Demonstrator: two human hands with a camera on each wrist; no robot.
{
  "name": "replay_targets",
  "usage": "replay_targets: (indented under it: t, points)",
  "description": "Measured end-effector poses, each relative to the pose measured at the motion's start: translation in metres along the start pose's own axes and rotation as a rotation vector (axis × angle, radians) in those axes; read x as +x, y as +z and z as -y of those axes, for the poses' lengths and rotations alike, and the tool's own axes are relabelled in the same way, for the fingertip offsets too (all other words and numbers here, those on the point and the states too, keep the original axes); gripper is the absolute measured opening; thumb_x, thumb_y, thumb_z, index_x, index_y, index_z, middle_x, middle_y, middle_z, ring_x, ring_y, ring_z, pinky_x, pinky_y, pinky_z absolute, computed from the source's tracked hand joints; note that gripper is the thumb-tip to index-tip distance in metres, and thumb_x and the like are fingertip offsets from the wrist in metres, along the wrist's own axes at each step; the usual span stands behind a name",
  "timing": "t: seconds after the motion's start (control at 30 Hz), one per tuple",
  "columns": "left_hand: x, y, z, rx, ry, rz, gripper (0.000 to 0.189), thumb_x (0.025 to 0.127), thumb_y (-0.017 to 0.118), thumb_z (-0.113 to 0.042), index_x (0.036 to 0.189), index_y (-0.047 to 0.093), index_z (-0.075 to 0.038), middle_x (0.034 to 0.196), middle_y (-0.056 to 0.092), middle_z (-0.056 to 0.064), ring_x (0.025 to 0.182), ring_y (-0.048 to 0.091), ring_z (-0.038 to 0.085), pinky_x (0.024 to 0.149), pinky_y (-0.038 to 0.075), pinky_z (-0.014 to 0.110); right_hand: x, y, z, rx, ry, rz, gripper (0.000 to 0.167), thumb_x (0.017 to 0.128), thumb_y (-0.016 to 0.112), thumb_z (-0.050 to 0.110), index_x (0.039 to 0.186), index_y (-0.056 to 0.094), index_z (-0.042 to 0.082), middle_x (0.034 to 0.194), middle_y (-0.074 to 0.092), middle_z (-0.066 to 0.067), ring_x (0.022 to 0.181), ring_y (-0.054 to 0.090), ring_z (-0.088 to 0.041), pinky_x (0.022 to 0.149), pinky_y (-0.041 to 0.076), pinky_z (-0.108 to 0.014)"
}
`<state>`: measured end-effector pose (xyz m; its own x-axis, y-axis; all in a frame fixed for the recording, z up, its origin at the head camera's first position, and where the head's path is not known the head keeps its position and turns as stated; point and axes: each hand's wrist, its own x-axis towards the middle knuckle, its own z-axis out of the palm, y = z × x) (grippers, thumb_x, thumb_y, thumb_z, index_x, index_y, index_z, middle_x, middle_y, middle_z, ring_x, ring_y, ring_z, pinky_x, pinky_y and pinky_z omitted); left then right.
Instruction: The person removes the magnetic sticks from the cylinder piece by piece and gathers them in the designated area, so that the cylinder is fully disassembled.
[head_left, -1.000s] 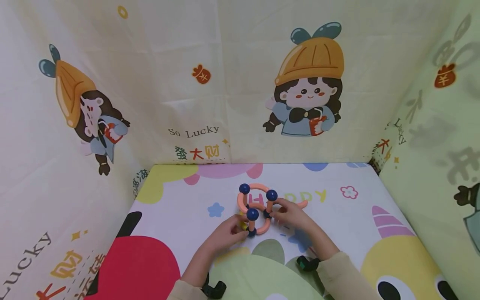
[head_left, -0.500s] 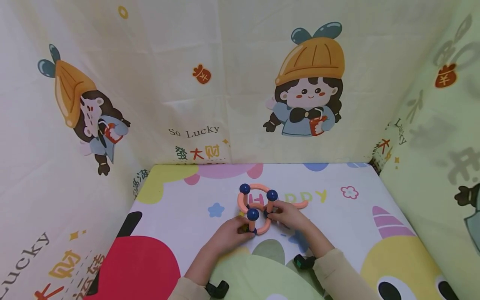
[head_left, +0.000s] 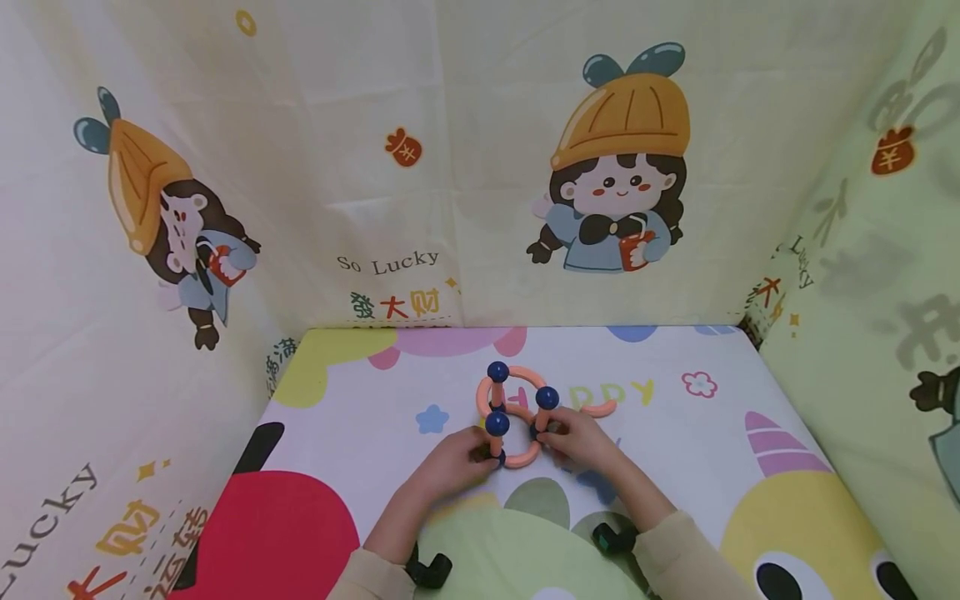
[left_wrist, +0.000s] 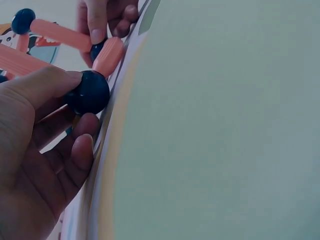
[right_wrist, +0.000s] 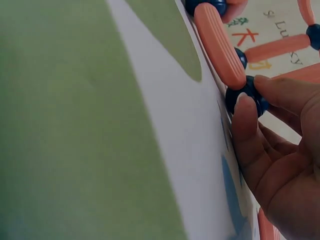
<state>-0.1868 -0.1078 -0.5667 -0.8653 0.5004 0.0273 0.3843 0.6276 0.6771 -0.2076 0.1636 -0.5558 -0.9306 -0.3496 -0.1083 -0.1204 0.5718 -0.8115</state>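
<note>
Fingers of the left hand (head_left: 453, 462) are clamped on a lower ball (left_wrist: 90, 95) at 8 o'clock of the mid-table rod-and-ball frame (head_left: 497, 424); at 4 o'clock, a second ball (right_wrist: 252, 98) is pinched by the right hand (head_left: 581, 437). Steadying appears under way; bridging of the upper gap, perhaps with the curved rod (head_left: 602, 410) at 3 o'clock, seems called for. Table (head_left: 675, 450) room is left toward 2 o'clock, its far edge apart at 12.

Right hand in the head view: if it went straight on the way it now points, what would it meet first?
The lower dark blue ball that the right hand pinches. Beyond that, probably the curved pink rod, though depth is unclear.
</note>
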Motion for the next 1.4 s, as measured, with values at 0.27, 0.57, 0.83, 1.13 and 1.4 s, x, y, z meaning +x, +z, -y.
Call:
replay_targets:
  t: [0.27, 0.57, 0.83, 1.13, 1.4]
  points:
    - [-0.003, -0.008, 0.005, -0.035, -0.012, -0.038, 0.008, 0.093, 0.068, -0.031, 0.098, 0.064, -0.034, 0.097, 0.061, -0.015, 0.084, 0.057, 0.004, 0.078, 0.051, 0.024, -0.009, 0.008, 0.003, 0.032, 0.059, -0.022, 0.014, 0.091, 0.072, 0.029, 0.102, 0.065, 0.024, 0.068, 0.061, -0.002, 0.052, 0.059, -0.018, 0.052, 0.05, -0.034]
    - [-0.006, -0.011, 0.007, -0.039, -0.024, -0.09, 0.004, 0.094, 0.067, -0.03, 0.098, 0.065, -0.03, 0.116, 0.058, -0.014, 0.09, 0.057, 0.006, 0.081, 0.051, 0.025, -0.019, 0.013, 0.01, 0.033, 0.035, -0.037, 0.017, 0.091, 0.072, 0.029, 0.105, 0.064, 0.022, 0.07, 0.061, -0.001, 0.047, 0.055, -0.016, 0.046, 0.048, -0.031]
    - [-0.009, -0.014, 0.004, -0.087, -0.066, -0.085, 0.006, 0.094, 0.067, -0.032, 0.099, 0.065, -0.03, 0.127, 0.056, -0.012, 0.095, 0.057, 0.008, 0.084, 0.051, 0.027, -0.023, 0.012, 0.013, -0.045, -0.011, -0.013, 0.015, 0.091, 0.071, 0.029, 0.104, 0.065, 0.025, 0.08, 0.061, 0.002, 0.056, 0.055, -0.014, 0.051, 0.047, -0.029]
    - [-0.01, -0.014, 0.003, -0.114, -0.064, -0.104, 0.012, 0.095, 0.063, -0.045, 0.102, 0.062, -0.035, 0.109, 0.063, -0.012, 0.091, 0.059, 0.008, 0.08, 0.05, 0.028, -0.028, -0.032, 0.021, 0.024, 0.001, 0.065, 0.031, 0.099, 0.05, 0.009, 0.122, 0.065, 0.021, 0.101, 0.066, -0.012, 0.056, 0.049, -0.013, 0.048, 0.041, -0.027]
    - [-0.012, -0.01, 0.008, -0.112, -0.1, -0.114, 0.015, 0.095, 0.062, -0.048, 0.105, 0.065, -0.038, 0.101, 0.065, -0.015, 0.084, 0.058, 0.006, 0.077, 0.049, 0.027, -0.009, -0.053, 0.04, 0.346, 0.13, 0.023, 0.034, 0.103, 0.049, 0.033, 0.135, 0.057, 0.026, 0.106, 0.063, -0.018, 0.059, 0.05, -0.02, 0.051, 0.044, -0.027]
